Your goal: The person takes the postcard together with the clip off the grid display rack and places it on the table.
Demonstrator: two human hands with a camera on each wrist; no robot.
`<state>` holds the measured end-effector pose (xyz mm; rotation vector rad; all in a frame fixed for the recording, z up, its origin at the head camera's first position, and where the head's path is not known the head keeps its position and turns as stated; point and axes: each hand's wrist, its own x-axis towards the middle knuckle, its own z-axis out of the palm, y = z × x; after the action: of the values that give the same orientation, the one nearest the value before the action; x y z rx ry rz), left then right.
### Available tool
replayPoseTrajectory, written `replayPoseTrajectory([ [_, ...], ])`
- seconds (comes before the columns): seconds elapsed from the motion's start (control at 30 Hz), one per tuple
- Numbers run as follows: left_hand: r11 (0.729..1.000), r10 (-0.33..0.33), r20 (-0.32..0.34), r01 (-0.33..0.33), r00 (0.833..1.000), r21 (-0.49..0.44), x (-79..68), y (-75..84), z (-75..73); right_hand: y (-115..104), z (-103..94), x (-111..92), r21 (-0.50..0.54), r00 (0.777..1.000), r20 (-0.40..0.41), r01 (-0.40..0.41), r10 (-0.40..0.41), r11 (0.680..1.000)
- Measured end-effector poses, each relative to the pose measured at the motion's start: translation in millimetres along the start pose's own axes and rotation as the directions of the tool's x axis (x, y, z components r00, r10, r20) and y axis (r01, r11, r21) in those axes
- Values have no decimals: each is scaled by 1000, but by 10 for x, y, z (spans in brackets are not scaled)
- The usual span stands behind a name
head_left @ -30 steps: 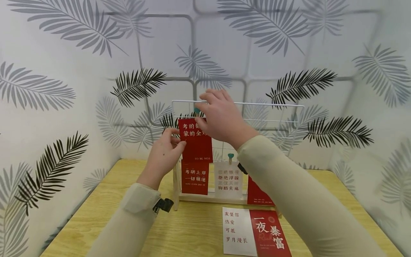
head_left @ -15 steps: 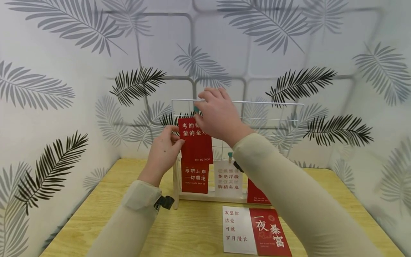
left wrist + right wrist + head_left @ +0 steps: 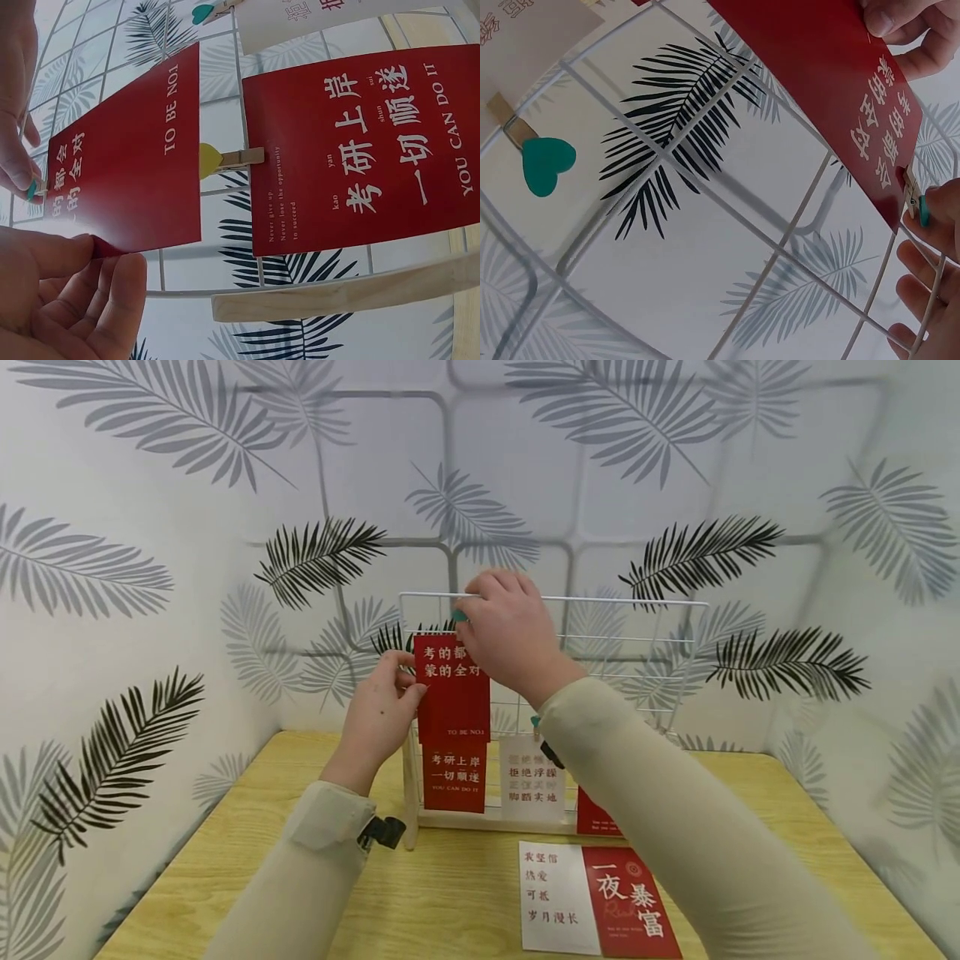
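Observation:
A red card (image 3: 452,706) with white lettering hangs at the upper left of a white wire grid rack (image 3: 630,603). My left hand (image 3: 377,710) pinches the card's left edge between thumb and fingers. At the card's top, my right hand (image 3: 510,631) pinches a small wooden clothespin (image 3: 910,191) with a teal heart. In the right wrist view, the clothespin's tip meets the card's top edge; some right fingers (image 3: 915,292) are behind the grid wires. Just below hangs another red card (image 3: 360,150), held by a clothespin with a yellow heart (image 3: 211,160).
A white card (image 3: 531,789) hangs beside the lower red card under a teal-heart clothespin (image 3: 547,165). Another red card (image 3: 596,814) is partly behind my right sleeve. On the wooden table (image 3: 435,902) lie a white card (image 3: 551,931) and a red card (image 3: 626,935), side by side.
The upper red card has shifted slightly left and hangs straighter, with more of its lettering showing. My right hand and forearm have moved a little left; my left hand barely moved.

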<state>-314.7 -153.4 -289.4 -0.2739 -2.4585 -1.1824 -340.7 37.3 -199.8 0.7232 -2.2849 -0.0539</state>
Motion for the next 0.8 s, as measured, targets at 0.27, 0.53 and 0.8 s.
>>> replayPoseTrajectory([
  [0.27,1000,14,-24,-14,1000,1,7,-19,-8,-28,40,-7,36,997,-62,-49,51,998],
  [0.53,999,32,-36,-32,999,15,38,-28,-11,-34,47,1,69,989,-125,-65,73,996],
  [0.8,999,38,-40,-37,998,24,29,-19,-25,-60,29,-10,121,990,-114,-72,86,990],
])
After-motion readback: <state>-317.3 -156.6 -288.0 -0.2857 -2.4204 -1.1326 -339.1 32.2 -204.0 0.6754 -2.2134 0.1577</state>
